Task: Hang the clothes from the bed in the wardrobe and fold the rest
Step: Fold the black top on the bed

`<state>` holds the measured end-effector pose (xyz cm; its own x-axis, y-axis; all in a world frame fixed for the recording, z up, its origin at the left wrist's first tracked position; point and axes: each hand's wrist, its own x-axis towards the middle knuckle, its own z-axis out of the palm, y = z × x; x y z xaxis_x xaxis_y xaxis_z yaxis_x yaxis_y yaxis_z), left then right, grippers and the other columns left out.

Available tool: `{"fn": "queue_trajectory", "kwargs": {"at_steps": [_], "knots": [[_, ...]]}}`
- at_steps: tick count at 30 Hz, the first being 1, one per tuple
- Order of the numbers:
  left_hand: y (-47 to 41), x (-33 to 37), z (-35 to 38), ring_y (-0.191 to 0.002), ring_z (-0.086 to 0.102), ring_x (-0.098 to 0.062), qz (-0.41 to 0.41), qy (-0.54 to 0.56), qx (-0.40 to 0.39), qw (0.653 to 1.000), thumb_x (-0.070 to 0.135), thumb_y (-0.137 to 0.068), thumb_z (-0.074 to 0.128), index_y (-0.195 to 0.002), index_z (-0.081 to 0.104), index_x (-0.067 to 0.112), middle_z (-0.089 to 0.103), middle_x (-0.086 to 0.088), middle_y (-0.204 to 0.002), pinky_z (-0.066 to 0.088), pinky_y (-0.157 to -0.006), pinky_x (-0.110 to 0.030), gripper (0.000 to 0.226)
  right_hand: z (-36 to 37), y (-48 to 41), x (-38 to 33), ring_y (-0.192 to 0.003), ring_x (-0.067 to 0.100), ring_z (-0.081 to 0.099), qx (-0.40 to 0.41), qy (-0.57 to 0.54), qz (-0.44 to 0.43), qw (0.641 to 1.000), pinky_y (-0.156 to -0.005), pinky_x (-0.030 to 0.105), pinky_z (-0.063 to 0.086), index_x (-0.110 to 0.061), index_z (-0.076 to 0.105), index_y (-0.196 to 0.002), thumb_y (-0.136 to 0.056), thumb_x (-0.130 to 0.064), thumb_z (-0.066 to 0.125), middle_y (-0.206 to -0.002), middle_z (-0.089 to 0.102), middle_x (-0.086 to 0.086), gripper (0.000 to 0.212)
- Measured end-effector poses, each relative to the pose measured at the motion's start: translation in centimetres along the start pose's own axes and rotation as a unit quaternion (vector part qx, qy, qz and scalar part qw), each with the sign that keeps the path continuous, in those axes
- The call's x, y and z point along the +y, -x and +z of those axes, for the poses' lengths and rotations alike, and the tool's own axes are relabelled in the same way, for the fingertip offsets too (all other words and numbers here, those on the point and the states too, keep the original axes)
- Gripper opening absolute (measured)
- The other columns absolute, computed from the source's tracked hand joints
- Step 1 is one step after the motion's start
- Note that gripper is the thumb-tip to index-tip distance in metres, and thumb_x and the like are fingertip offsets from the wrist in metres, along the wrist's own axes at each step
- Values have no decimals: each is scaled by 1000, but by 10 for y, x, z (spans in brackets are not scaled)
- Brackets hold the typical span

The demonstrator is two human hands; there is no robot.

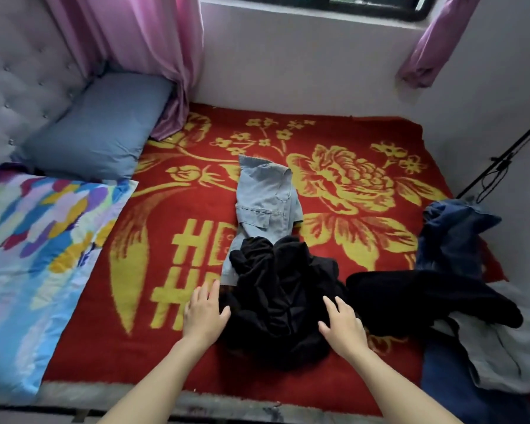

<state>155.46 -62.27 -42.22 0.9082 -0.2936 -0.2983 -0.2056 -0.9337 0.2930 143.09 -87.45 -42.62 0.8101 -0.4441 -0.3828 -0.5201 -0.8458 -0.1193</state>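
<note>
Our left hand (pixel 204 313) and right hand (pixel 343 324) lie flat, fingers relaxed, holding nothing, either side of the crumpled black garment (pixel 276 301) on the bed's red blanket (pixel 364 249). Light denim shorts (pixel 265 203) lie beyond.

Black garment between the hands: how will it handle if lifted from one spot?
Likely floppy: the black garment lies in crumpled folds, so it would probably dangle and unfurl. Probably light for its size, since the folds look thin and soft. It overlaps the light denim piece, so dragging may shift that too.
</note>
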Motion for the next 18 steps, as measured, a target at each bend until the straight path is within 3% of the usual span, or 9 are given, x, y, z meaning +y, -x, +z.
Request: {"fn": "queue_trajectory", "kwargs": {"at_steps": [8,11,18], "knots": [[-3,-19,-36,-144,9,-22,-136,30,46,989,42,-96,43,-151,9,21,10,-4,-158,21,-114,-40,68,12,-71,-32,-135,24,31,-99,-102,10,990,-104,39,35,-19,20,-148,-94,-41,50,-151,28,6,66],[-2,-14,-28,-143,12,-23,-179,71,52,980,40,-95,46,-150,13,20,14,-5,-157,22,-112,-41,68,21,-101,-40,-132,26,37,-135,-89,-11,987,-102,40,36,-19,18,-148,-92,-46,51,-146,36,6,70],[9,-3,-7,-142,14,-21,-207,132,73,967,36,-93,52,-149,20,19,20,-3,-155,20,-112,-40,66,37,-154,-55,-128,32,42,-163,-158,11,974,-100,45,40,-9,27,-144,-89,-42,58,-141,43,12,71]]}}
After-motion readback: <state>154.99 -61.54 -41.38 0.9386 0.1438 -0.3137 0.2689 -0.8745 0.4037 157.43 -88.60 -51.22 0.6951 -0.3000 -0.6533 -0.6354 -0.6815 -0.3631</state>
